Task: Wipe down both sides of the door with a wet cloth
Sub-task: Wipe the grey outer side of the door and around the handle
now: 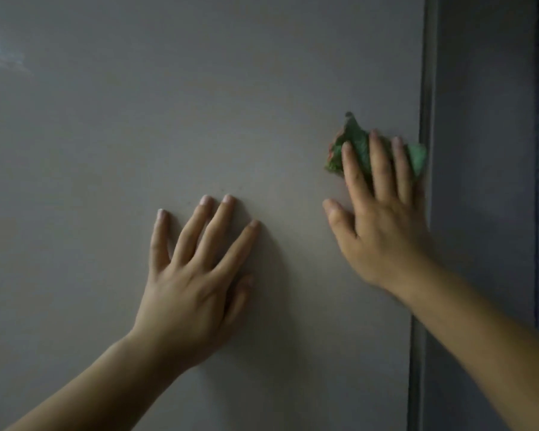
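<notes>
Wiped the door (pixel 200 104) near its edge
My right hand (pixel 383 225) pressed the green cloth (pixel 358 147) flat-fingered, left hand (pixel 193 284) spread on the door; ungripped, the cloth could've slipped out.

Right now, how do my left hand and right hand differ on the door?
The left hand lies bare on the door, fingers spread; the right hand presses a green cloth under its fingers. The left hand sits mid-panel; the right hand is higher, at the door's right edge. Both lie flat with straight fingers on the same face.
</notes>
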Tool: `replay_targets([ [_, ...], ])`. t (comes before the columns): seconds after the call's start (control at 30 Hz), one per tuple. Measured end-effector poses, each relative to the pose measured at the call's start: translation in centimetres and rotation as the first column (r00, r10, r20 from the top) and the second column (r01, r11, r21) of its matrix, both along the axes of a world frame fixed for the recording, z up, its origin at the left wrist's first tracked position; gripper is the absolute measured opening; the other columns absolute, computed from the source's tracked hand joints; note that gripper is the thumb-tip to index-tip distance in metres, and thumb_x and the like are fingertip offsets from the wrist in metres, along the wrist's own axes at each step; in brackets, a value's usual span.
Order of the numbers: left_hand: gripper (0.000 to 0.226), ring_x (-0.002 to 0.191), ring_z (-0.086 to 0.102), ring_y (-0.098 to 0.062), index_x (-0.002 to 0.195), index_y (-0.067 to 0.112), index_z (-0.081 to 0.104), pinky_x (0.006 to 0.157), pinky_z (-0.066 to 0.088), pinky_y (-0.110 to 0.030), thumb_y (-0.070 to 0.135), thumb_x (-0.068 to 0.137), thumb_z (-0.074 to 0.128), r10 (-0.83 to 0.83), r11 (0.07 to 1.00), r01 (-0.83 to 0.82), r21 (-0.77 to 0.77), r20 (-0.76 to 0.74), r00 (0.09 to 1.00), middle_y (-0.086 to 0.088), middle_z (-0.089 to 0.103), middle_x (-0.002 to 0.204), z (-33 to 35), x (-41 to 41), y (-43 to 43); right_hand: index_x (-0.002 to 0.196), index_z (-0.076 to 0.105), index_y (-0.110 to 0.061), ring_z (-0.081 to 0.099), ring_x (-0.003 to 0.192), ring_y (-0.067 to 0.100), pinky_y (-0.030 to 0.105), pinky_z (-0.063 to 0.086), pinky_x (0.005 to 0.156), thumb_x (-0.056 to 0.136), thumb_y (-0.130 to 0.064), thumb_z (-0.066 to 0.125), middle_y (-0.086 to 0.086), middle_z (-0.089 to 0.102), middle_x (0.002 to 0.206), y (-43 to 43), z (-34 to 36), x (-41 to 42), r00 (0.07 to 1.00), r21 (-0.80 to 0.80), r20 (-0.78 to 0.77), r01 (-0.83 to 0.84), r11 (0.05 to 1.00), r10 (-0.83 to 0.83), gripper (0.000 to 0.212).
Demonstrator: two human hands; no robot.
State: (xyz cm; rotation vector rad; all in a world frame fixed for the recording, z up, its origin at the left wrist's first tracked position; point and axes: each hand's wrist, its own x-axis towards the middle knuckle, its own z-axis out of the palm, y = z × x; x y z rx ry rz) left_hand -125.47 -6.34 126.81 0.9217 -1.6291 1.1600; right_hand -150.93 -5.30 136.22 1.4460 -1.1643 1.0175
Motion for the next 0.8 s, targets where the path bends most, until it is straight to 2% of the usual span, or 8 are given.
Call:
replay_targets([
  [0.17,0.059,0.156,0.027,-0.035,0.151,0.008,0.050,0.124,0.024,-0.060,0.037,0.100,0.043,-0.103,0.995,0.103,0.006,0.041,0.994,-0.017,0.032,0.166,-0.3,2.9,0.2,0.161,0.026,-0.026,0.009,0.157,0.037,0.063,0.026,0.117,0.094,-0.056,0.043,0.009,0.014,0.171,0.1,-10.3,4.0,0.953,0.083,-0.297,-0.044,0.996,0.067,0.075],
  [0.23,0.060,0.156,0.026,-0.037,0.150,0.005,0.051,0.125,0.022,-0.061,0.037,0.100,0.042,-0.075,0.997,0.075,0.003,0.024,0.997,-0.018,0.032,0.166,-0.4,4.8,0.2,0.160,0.028,-0.029,0.014,0.157,0.036,0.059,0.027,0.116,0.093,-0.055,0.044,0.007,0.018,0.170,0.2,-9.8,5.0,0.923,0.105,-0.376,-0.046,0.993,0.082,0.074],
  [0.33,0.061,0.156,0.022,-0.042,0.152,0.009,0.050,0.122,0.010,-0.072,0.041,0.101,0.040,0.009,1.000,-0.008,0.016,-0.068,0.998,-0.019,0.031,0.167,-0.8,7.0,0.1,0.158,0.034,-0.025,0.019,0.155,0.038,0.059,0.025,0.119,0.095,-0.051,0.038,0.009,0.024,0.168,-0.2,-3.6,7.1,0.959,0.042,-0.277,-0.053,0.998,0.062,0.069],
  [0.43,0.062,0.157,0.018,-0.042,0.157,0.017,0.044,0.118,0.006,-0.078,0.043,0.101,0.040,0.026,0.999,-0.021,0.041,-0.115,0.993,-0.016,0.029,0.168,-1.5,8.7,-0.4,0.160,0.028,-0.025,0.009,0.157,0.038,0.058,0.014,0.124,0.096,-0.056,0.031,0.010,0.016,0.170,-0.6,1.4,9.7,0.996,0.021,-0.051,-0.077,0.997,0.078,0.071],
  [0.47,0.062,0.157,0.018,-0.042,0.157,0.018,0.043,0.117,0.008,-0.078,0.043,0.100,0.041,0.023,0.999,-0.019,0.038,-0.104,0.994,-0.015,0.029,0.168,-1.6,9.1,-0.5,0.161,0.026,-0.024,0.007,0.157,0.038,0.058,0.013,0.125,0.096,-0.057,0.031,0.011,0.014,0.170,-0.8,1.1,10.5,0.997,0.007,-0.034,-0.070,0.998,0.070,0.073],
  [0.67,0.063,0.157,0.022,-0.038,0.156,0.017,0.045,0.119,0.017,-0.073,0.045,0.099,0.043,-0.005,1.000,0.005,0.029,-0.013,1.000,-0.013,0.028,0.169,-2.1,10.5,-0.4,0.161,0.025,-0.028,0.010,0.157,0.035,0.057,0.020,0.118,0.094,-0.056,0.043,0.007,0.014,0.171,-0.5,-9.0,12.2,0.898,0.081,-0.437,-0.019,0.997,0.053,0.075],
  [0.73,0.062,0.157,0.023,-0.037,0.153,0.013,0.048,0.120,0.021,-0.070,0.043,0.099,0.043,-0.042,0.999,0.041,0.033,0.023,0.999,-0.015,0.028,0.168,-2.3,11.7,-0.4,0.160,0.028,-0.027,0.015,0.156,0.035,0.056,0.023,0.117,0.095,-0.054,0.040,0.007,0.018,0.170,-0.3,-6.4,12.2,0.889,0.061,-0.457,0.001,0.998,0.027,0.072],
  [0.8,0.060,0.157,0.024,-0.037,0.152,0.011,0.050,0.121,0.024,-0.066,0.041,0.100,0.044,-0.057,0.998,0.056,0.039,0.031,0.998,-0.018,0.029,0.168,-2.4,13.0,-0.3,0.159,0.031,-0.023,0.016,0.156,0.038,0.057,0.023,0.119,0.097,-0.053,0.034,0.010,0.020,0.169,-0.4,-1.6,13.1,0.944,0.026,-0.329,-0.005,1.000,0.013,0.069],
])
